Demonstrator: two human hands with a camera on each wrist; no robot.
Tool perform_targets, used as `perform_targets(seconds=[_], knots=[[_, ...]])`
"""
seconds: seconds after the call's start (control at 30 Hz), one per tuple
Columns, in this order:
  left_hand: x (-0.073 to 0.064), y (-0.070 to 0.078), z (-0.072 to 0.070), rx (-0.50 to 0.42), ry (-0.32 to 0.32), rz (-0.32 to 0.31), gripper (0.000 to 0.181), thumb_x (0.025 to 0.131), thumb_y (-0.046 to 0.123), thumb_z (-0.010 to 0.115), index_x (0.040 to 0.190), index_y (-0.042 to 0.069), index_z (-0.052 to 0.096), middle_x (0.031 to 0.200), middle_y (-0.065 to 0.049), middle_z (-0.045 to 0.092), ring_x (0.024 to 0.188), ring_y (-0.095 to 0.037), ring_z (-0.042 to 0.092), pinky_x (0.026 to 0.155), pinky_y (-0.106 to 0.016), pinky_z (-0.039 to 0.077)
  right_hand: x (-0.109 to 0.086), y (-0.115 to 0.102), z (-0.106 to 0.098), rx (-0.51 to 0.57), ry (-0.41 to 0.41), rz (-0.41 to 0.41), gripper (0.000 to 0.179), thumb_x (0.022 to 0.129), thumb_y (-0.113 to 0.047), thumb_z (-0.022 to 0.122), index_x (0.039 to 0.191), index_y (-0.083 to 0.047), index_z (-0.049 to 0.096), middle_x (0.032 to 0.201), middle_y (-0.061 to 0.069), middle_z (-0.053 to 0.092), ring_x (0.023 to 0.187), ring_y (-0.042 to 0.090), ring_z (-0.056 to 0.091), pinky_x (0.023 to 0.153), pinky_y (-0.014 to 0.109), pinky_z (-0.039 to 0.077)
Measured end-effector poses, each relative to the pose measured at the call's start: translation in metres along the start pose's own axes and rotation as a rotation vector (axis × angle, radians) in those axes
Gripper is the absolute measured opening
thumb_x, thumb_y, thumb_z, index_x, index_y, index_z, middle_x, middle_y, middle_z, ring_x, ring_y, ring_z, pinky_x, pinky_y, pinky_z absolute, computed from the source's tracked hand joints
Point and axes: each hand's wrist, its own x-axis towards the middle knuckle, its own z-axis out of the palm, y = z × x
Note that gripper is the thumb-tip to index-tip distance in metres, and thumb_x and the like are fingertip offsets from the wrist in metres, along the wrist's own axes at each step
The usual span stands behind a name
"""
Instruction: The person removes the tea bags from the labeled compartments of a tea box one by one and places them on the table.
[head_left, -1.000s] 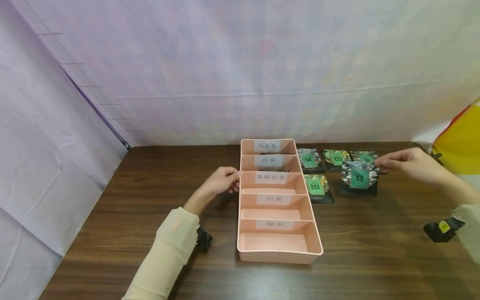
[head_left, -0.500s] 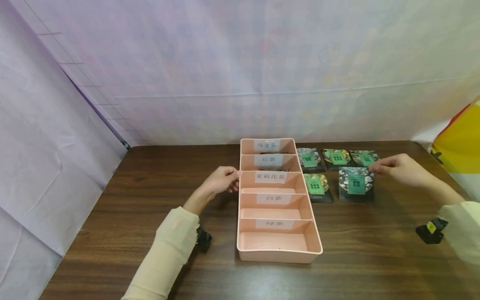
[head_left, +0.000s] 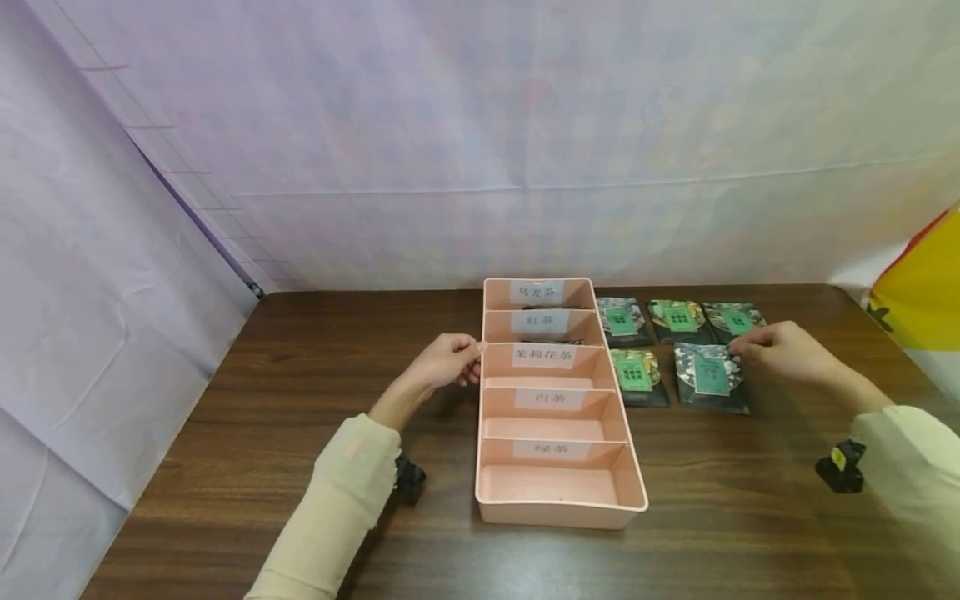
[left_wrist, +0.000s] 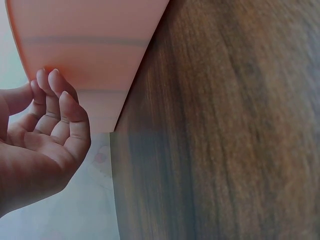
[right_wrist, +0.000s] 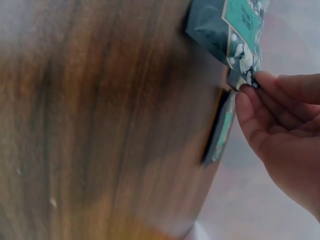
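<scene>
A pink divided storage box [head_left: 558, 515] stands lengthwise on the table, with a paper label in each compartment. My left hand [head_left: 446, 362] pinches its left rim near the middle; in the left wrist view the thumb is at the rim and the fingertips touch the outer wall. Right of the box, my right hand [head_left: 787, 354] pinches the upper right corner of a dark tea packet [head_left: 711, 400] with a green label and white flower print. In the right wrist view that tea packet [right_wrist: 242, 22] hangs from thumb and fingertips. Dark packet edges [head_left: 551, 342] show in the two compartments labelled second and first from the back.
Several other tea packets lie right of the box: one at the back left [head_left: 622, 321], one in the back middle [head_left: 678, 321], one at the back right [head_left: 733, 319] and one nearer [head_left: 637, 377]. A pale curtain [head_left: 450, 167] hangs behind the wooden table [head_left: 337, 333].
My right hand has moved left and down with the tea packet, which now lies lower and flatter towards the table. The left hand stays at the box rim.
</scene>
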Motion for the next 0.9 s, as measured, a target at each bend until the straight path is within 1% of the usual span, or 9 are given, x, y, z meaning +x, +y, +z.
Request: perform_targets(seconds=[0.03, 0.1, 0.2, 0.4, 0.57, 0.67, 0.8, 0.83, 0.9], knots=[[0.0, 0.0, 0.0, 0.0, 0.001, 0.001, 0.028, 0.097, 0.018, 0.046, 0.077, 0.0, 0.053, 0.066, -0.004, 0.053, 0.056, -0.012, 0.052, 0.053, -0.023, 0.043, 0.001, 0.001, 0.001, 0.003, -0.004, -0.005, 0.027, 0.094, -0.009, 0.048, 0.101, 0.012, 0.062, 0.098, 0.028, 0.061, 0.087, 0.037, 0.059, 0.069, 0.044, 0.049], [0.0, 0.0, 0.0, 0.003, 0.003, 0.002, 0.028, 0.097, 0.018, 0.046, 0.077, 0.0, 0.053, 0.066, -0.005, 0.053, 0.056, -0.012, 0.052, 0.053, -0.024, 0.043, 0.002, 0.001, 0.005, 0.002, -0.011, -0.006, 0.028, 0.095, -0.01, 0.047, 0.103, 0.012, 0.062, 0.101, 0.029, 0.06, 0.093, 0.043, 0.056, 0.073, 0.049, 0.047], [0.0, 0.0, 0.0, 0.007, 0.004, 0.01, 0.028, 0.097, 0.018, 0.046, 0.077, -0.001, 0.053, 0.066, -0.004, 0.053, 0.056, -0.011, 0.052, 0.052, -0.023, 0.043, 0.004, 0.002, 0.009, 0.006, -0.031, -0.007, 0.029, 0.096, -0.01, 0.046, 0.106, 0.012, 0.06, 0.105, 0.031, 0.058, 0.096, 0.046, 0.054, 0.074, 0.052, 0.046], [0.0, 0.0, 0.0, 0.012, 0.001, 0.02, 0.028, 0.097, 0.017, 0.046, 0.078, -0.002, 0.053, 0.066, -0.005, 0.053, 0.056, -0.012, 0.052, 0.052, -0.023, 0.043, 0.007, 0.001, 0.013, 0.013, -0.036, -0.003, 0.027, 0.095, -0.007, 0.046, 0.108, 0.012, 0.059, 0.108, 0.031, 0.057, 0.1, 0.047, 0.052, 0.075, 0.052, 0.046], [-0.001, 0.0, 0.0, 0.015, -0.004, 0.028, 0.028, 0.097, 0.017, 0.046, 0.077, -0.001, 0.053, 0.066, -0.005, 0.052, 0.056, -0.012, 0.052, 0.052, -0.024, 0.044, 0.008, 0.003, 0.015, 0.028, -0.042, 0.006, 0.028, 0.095, -0.009, 0.045, 0.109, 0.012, 0.058, 0.107, 0.031, 0.057, 0.099, 0.046, 0.052, 0.075, 0.051, 0.046], [0.0, 0.0, 0.0, 0.012, -0.004, 0.032, 0.028, 0.097, 0.016, 0.046, 0.076, -0.001, 0.053, 0.065, -0.004, 0.052, 0.055, -0.012, 0.052, 0.051, -0.023, 0.043, 0.008, 0.004, 0.015, 0.025, -0.034, 0.006, 0.028, 0.095, -0.009, 0.046, 0.109, 0.011, 0.058, 0.107, 0.031, 0.057, 0.099, 0.046, 0.052, 0.074, 0.049, 0.047], [0.0, -0.001, 0.0, 0.007, 0.001, 0.035, 0.028, 0.097, 0.015, 0.045, 0.076, -0.001, 0.052, 0.065, -0.004, 0.052, 0.055, -0.011, 0.052, 0.051, -0.022, 0.042, 0.006, 0.002, 0.012, 0.035, -0.03, 0.018, 0.029, 0.096, -0.01, 0.045, 0.11, 0.011, 0.058, 0.109, 0.032, 0.056, 0.102, 0.048, 0.05, 0.076, 0.052, 0.045], [-0.001, -0.001, 0.0, 0.006, 0.002, 0.035, 0.028, 0.097, 0.015, 0.045, 0.076, -0.001, 0.052, 0.065, -0.004, 0.052, 0.055, -0.011, 0.052, 0.05, -0.022, 0.042, 0.006, 0.001, 0.011, 0.039, -0.032, 0.025, 0.029, 0.096, -0.011, 0.045, 0.111, 0.011, 0.058, 0.11, 0.032, 0.055, 0.101, 0.046, 0.051, 0.074, 0.05, 0.046], [-0.001, 0.0, 0.0, 0.003, 0.001, 0.034, 0.028, 0.097, 0.015, 0.045, 0.076, -0.001, 0.052, 0.065, -0.004, 0.052, 0.055, -0.011, 0.052, 0.05, -0.021, 0.042, 0.006, 0.001, 0.009, 0.045, -0.038, 0.045, 0.031, 0.097, -0.013, 0.044, 0.113, 0.01, 0.057, 0.111, 0.032, 0.054, 0.092, 0.041, 0.055, 0.069, 0.045, 0.046]])
